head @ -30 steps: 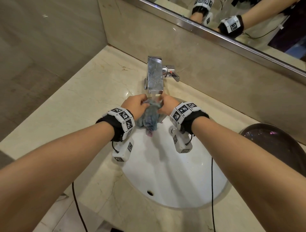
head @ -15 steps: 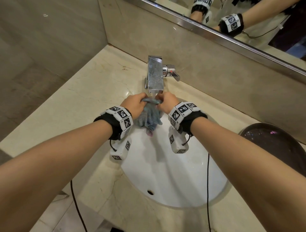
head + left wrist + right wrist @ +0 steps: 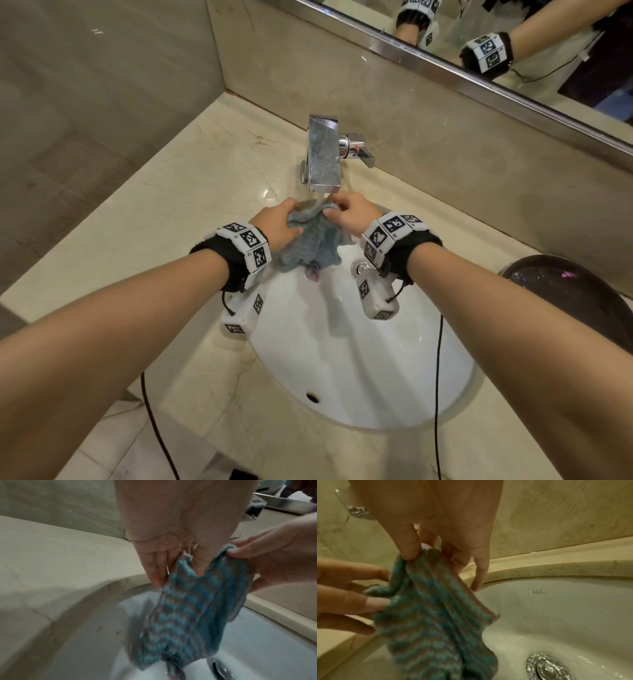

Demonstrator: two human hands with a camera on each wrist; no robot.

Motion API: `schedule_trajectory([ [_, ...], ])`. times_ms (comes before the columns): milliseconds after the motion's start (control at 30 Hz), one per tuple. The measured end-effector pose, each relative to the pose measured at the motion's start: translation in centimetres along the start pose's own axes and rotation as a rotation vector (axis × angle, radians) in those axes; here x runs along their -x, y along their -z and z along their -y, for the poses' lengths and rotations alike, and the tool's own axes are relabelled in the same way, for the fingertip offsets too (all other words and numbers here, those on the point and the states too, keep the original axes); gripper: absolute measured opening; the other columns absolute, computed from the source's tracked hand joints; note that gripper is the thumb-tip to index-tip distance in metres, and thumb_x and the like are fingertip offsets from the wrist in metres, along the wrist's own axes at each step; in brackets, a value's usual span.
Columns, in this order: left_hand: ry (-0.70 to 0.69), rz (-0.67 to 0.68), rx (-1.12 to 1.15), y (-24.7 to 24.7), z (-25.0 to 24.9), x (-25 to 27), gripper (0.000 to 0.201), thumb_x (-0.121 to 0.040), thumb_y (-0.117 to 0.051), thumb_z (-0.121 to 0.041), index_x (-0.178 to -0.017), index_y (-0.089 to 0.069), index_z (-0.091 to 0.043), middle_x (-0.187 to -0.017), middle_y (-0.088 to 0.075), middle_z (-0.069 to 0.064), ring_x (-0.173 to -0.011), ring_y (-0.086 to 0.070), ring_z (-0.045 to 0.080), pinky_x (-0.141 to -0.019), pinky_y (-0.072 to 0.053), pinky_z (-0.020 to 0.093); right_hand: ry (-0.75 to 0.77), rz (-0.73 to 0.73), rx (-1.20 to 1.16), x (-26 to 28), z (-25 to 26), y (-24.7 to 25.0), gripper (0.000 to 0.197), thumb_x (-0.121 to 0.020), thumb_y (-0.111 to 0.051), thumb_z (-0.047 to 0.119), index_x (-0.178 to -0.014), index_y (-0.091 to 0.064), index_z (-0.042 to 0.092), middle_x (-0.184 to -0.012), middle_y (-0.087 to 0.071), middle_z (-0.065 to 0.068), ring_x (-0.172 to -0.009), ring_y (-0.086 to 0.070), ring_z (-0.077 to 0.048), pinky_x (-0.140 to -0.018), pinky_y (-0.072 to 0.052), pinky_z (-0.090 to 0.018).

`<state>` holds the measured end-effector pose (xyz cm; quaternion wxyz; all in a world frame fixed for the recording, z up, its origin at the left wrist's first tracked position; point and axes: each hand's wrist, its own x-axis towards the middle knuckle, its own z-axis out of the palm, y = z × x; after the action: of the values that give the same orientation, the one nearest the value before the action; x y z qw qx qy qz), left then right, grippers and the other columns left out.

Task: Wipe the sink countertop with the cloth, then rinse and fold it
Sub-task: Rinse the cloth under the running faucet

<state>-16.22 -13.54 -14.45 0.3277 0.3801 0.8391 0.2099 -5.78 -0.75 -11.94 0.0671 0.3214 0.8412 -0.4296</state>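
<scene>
Hands a touch farther apart than before, both pinching cloth under running faucet.

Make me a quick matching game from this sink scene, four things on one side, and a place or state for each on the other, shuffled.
Things:
1. cloth
2. faucet
3. dark bowl
4. drain stopper

States:
A. at the bottom of the white basin
B. running water
C. on the counter, far right
D. held by left hand and right hand

Pairs: 1-D, 2-B, 3-C, 4-A
</scene>
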Motion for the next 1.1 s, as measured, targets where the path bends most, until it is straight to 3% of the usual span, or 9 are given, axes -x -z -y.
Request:
schedule_trajectory([
  [100,-0.093,0.004,0.042,-0.2,-0.6,0.2,0.057,-0.085,-0.063,-0.017,-0.137,-0.039,-0.016,-0.13,-0.055,0.013,-0.118,-0.054,0.029,-0.093,-0.042,0.029,0.033,-0.003,-0.037,0.1,0.8,-0.2,0.029,-0.092,-0.055,0.011,-0.119,-0.059,0.0,-0.1,-0.058,-0.006,-0.091,-0.05,-0.013,-0.063,-0.039,-0.009],
  [233,-0.098,-0.091,-0.016,0.0,-1.4,0.0,0.027,-0.087,-0.06,-0.018,-0.112,-0.06,-0.006,-0.1,-0.06,0.013,-0.092,-0.056,0.028,-0.074,-0.037,0.027,0.03,0.022,0.025,-0.1,1.0,-0.7,0.029,-0.089,-0.058,0.012,-0.115,-0.062,-0.001,-0.104,-0.065,-0.018,-0.088,-0.053,-0.018,-0.072,-0.042,-0.022],
  [333,-0.087,-0.159,0.02,0.2,-1.4,0.1,0.014,-0.09,-0.053,-0.015,-0.099,-0.063,-0.008,-0.091,-0.064,0.015,-0.084,-0.056,0.029,-0.07,-0.039,0.028,0.02,0.005,0.066,-0.2,0.8,-0.6,0.03,-0.088,-0.061,0.014,-0.114,-0.06,0.0,-0.097,-0.066,-0.011,-0.086,-0.053,-0.018,-0.07,-0.042,-0.019],
  [400,-0.103,-0.182,0.107,0.4,-1.2,0.1,0.011,-0.091,-0.05,-0.013,-0.088,-0.061,-0.012,-0.074,-0.059,0.006,-0.075,-0.051,0.024,-0.06,-0.036,0.026,0.01,0.029,0.194,-0.2,0.7,-0.3,0.029,-0.088,-0.062,0.014,-0.115,-0.059,0.003,-0.093,-0.063,-0.006,-0.089,-0.056,-0.022,-0.065,-0.04,-0.017],
  [500,-0.136,-0.203,0.196,0.5,-1.3,-0.1,0.013,-0.092,-0.05,-0.013,-0.08,-0.055,-0.017,-0.062,-0.047,-0.008,-0.07,-0.045,0.02,-0.054,-0.033,0.022,0.012,0.053,0.304,-0.2,0.1,-0.1,0.033,-0.088,-0.058,0.009,-0.121,-0.061,0.012,-0.109,-0.067,-0.009,-0.102,-0.062,-0.026,-0.079,-0.043,-0.023],
  [733,-0.035,-0.181,0.143,0.5,-0.4,-0.6,0.016,-0.09,-0.055,-0.014,-0.103,-0.06,-0.007,-0.084,-0.059,0.006,-0.078,-0.051,0.021,-0.059,-0.038,0.026,-0.014,-0.069,0.186,0.1,-0.3,0.2,0.018,-0.092,-0.053,0.018,-0.101,-0.066,0.01,-0.086,-0.059,-0.004,-0.081,-0.054,-0.02,-0.068,-0.039,-0.026],
  [867,-0.078,-0.073,0.097,0.6,-0.1,-0.3,0.042,-0.083,-0.065,-0.015,-0.122,-0.05,-0.013,-0.109,-0.06,0.007,-0.1,-0.057,0.022,-0.089,-0.046,0.031,0.067,-0.068,0.116,0.3,0.4,-0.2,0.022,-0.09,-0.055,0.014,-0.108,-0.064,0.006,-0.097,-0.066,-0.012,-0.091,-0.059,-0.026,-0.076,-0.045,-0.029],
  [967,-0.134,-0.035,0.103,0.0,-0.6,-0.3,0.04,-0.08,-0.07,-0.016,-0.116,-0.056,-0.007,-0.118,-0.062,0.012,-0.112,-0.057,0.025,-0.102,-0.044,0.038,0.089,-0.083,0.101,0.4,0.8,-0.5,0.025,-0.089,-0.056,0.012,-0.111,-0.063,0.003,-0.109,-0.067,-0.017,-0.101,-0.061,-0.029,-0.08,-0.043,-0.025],
  [1100,-0.101,-0.079,0.136,0.1,-0.9,-0.3,0.019,-0.084,-0.065,-0.016,-0.1,-0.063,-0.007,-0.103,-0.067,0.013,-0.095,-0.062,0.024,-0.089,-0.048,0.033,0.093,-0.065,0.132,0.5,0.8,-0.3,0.025,-0.088,-0.058,0.014,-0.111,-0.063,0.003,-0.102,-0.065,-0.014,-0.088,-0.056,-0.021,-0.073,-0.037,-0.022],
])
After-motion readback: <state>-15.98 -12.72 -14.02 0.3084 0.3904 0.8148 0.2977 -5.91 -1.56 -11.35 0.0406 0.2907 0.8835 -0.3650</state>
